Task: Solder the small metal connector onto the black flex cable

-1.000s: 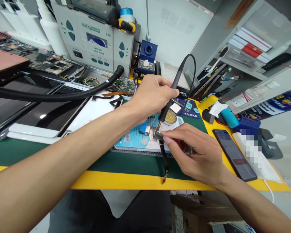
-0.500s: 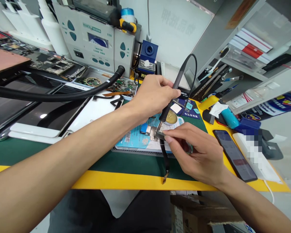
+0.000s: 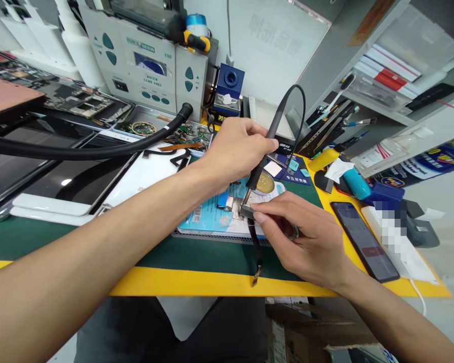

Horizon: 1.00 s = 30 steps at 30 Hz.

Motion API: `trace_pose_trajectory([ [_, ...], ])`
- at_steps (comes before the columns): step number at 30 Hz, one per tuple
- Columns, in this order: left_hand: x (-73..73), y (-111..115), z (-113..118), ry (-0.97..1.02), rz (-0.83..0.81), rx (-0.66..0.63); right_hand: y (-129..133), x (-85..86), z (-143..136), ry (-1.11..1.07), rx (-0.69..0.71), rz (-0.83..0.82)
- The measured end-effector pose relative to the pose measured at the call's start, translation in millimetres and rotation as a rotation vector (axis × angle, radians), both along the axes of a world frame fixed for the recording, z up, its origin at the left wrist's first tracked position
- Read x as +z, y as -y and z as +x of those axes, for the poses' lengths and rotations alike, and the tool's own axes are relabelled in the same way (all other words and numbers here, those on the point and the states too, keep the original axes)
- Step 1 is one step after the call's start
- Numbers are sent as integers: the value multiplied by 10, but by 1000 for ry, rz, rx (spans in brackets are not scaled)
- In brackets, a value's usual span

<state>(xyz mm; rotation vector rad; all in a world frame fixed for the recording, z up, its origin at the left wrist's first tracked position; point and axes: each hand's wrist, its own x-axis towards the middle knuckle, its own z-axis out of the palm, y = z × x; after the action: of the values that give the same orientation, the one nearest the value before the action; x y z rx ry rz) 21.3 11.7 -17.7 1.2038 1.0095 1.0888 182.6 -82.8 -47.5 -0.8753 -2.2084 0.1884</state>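
Observation:
My left hand (image 3: 240,146) is closed around the black handle of a soldering iron (image 3: 258,172), which slants down toward me. The iron's metal tip meets a small grey block-like part (image 3: 246,210), or is right at it. With thumb and forefinger, my right hand (image 3: 306,237) pinches that grey part from the right. A black flex cable (image 3: 254,242) runs from beneath it over the bench edge side, ending in a coppery connector. Under the work lies a light-blue and white pad (image 3: 204,219). A round tin of yellowish paste (image 3: 265,182) stands just behind the tip.
A grey rework station (image 3: 147,65) with a thick black hose (image 3: 128,148) stands at the left rear. Tablets (image 3: 60,171) and a tray of circuit boards (image 3: 166,126) fill the left. To the right lie a phone (image 3: 365,242), a yellow-handled tool (image 3: 323,159) and a white strip.
The whole view has shifted very slightly. Both hands keep their grips, with the iron's tip still at the grey part.

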Motion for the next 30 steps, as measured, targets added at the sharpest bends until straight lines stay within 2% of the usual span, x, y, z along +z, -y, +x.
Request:
trace_pose_trajectory([
  [12,-1,8,-2,15,-10,26,12,-2,9,7,-2,-3],
  [30,-24,-2,-7,25,60,36,-2,1,16,19,2,-7],
])
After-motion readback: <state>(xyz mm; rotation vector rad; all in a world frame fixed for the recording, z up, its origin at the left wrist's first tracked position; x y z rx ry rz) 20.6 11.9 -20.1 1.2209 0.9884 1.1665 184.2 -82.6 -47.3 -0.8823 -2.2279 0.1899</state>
